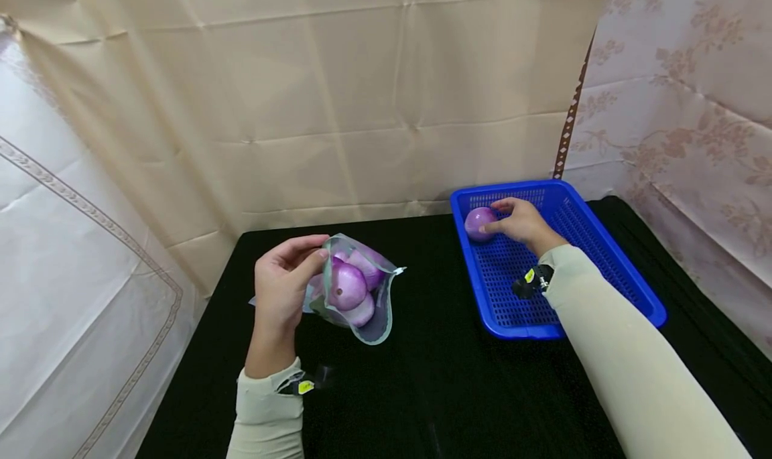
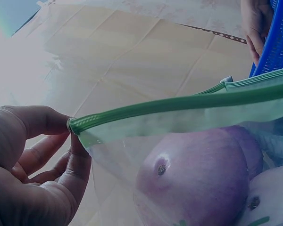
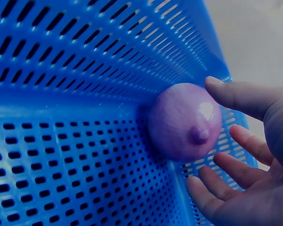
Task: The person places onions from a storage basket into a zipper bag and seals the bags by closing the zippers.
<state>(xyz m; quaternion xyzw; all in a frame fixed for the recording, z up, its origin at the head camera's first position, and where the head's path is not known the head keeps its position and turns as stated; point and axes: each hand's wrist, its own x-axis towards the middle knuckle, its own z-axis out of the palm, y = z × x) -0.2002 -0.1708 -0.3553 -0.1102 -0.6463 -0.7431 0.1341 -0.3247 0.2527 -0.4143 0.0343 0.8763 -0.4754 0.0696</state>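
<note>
My left hand (image 1: 283,281) pinches the green-edged rim of a clear zip bag (image 1: 384,325) between thumb and finger, at one corner of its mouth. Inside the bag are several purple onions (image 1: 348,287), and the bag's mouth gapes toward me. In the left wrist view, the green zip strip (image 2: 179,106) runs taut from my fingertips, with a small slider at its far part. Over the blue basket (image 1: 473,271), my right hand (image 1: 523,226) reaches to a lone purple onion (image 1: 476,223) in the far left corner. Its thumb and fingers are spread beside the onion (image 3: 184,123), not closed round it.
Black cloth (image 1: 416,399) covers the table, with the basket at its back right. A beige curtain (image 1: 338,110) hangs right behind, and patterned white cloths (image 1: 693,124) stand at both sides. Each wrist carries a small strapped-on camera (image 1: 531,281).
</note>
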